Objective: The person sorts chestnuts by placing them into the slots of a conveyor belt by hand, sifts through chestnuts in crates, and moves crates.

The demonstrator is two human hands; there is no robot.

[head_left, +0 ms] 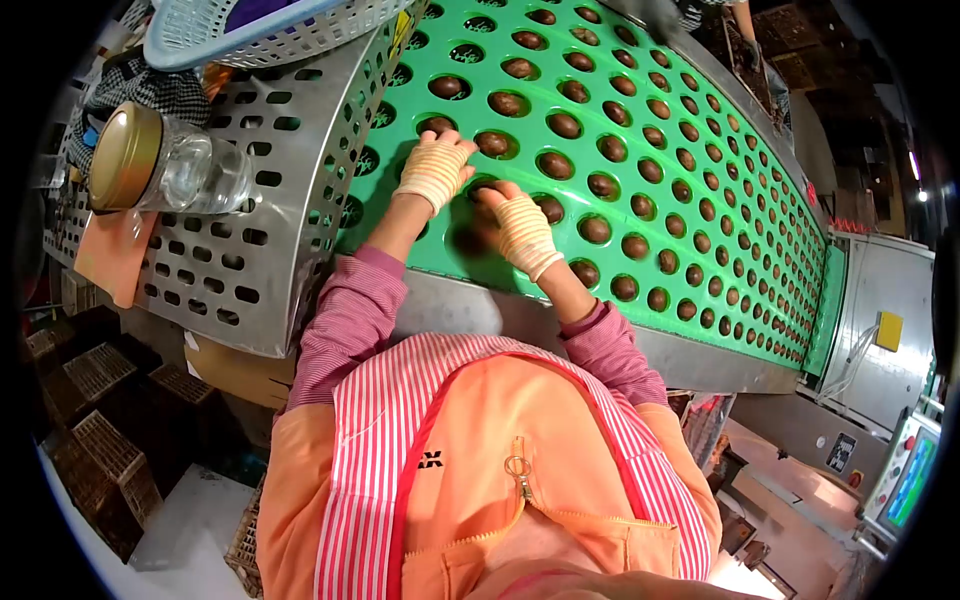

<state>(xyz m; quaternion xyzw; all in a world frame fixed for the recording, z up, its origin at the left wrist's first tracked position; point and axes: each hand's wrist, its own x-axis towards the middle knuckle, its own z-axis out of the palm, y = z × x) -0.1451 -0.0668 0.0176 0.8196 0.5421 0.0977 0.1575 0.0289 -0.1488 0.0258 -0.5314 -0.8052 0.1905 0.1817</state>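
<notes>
A green panel with rows of round holes slopes away in front of me, most holes holding a brown egg-shaped ball. My left hand, in a cream striped fingerless glove, has bent fingertips against the near edge of a brown ball in its hole. Beside it, my right hand, gloved alike, curls its fingers down over a hole, partly covering a brown ball. Below the right fingers is a dark brown blur; I cannot tell whether it is a ball or a shadow.
A slotted metal guard borders the panel on the left, bearing a gold-lidded clear jar and a pale blue basket. A control screen is at the lower right. Another person's hand shows at the far top.
</notes>
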